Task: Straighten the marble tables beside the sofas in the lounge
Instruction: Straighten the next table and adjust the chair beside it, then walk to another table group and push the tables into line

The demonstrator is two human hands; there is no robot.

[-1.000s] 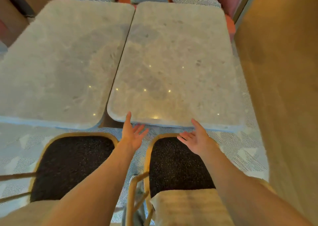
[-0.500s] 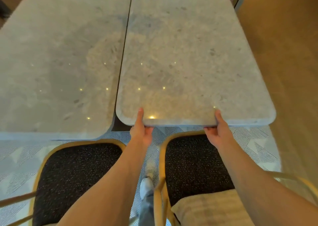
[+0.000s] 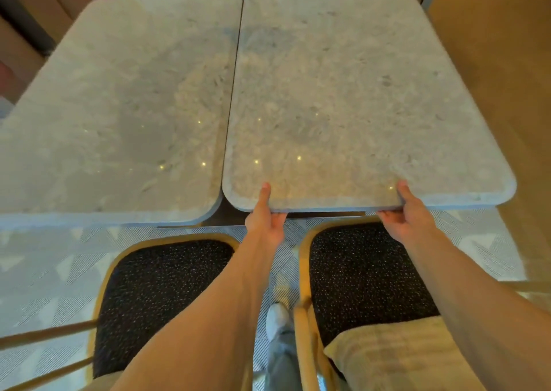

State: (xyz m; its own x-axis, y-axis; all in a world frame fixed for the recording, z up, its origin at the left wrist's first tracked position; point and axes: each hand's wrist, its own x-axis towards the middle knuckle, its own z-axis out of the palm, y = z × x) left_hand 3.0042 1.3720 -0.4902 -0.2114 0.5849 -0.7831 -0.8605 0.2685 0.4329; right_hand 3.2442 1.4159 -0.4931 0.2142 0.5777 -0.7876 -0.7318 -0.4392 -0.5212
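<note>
Left hand (image 3: 265,220) and right hand (image 3: 410,216) clamp near edge of right marble table (image 3: 357,92), thumbs on top. Left marble table (image 3: 119,107) just beside, narrow gap. Risk: skewed shove knocks slabs together, chips edges.

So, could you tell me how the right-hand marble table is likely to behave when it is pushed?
The right marble table is a thick stone slab, so probably heavy and rigid. Both hands, left hand and right hand, grip its near edge. Its polished, light-reflecting top may be slippery.

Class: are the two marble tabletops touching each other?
Apart. The head view shows a dark gap running between the left marble table and right marble table.
</note>
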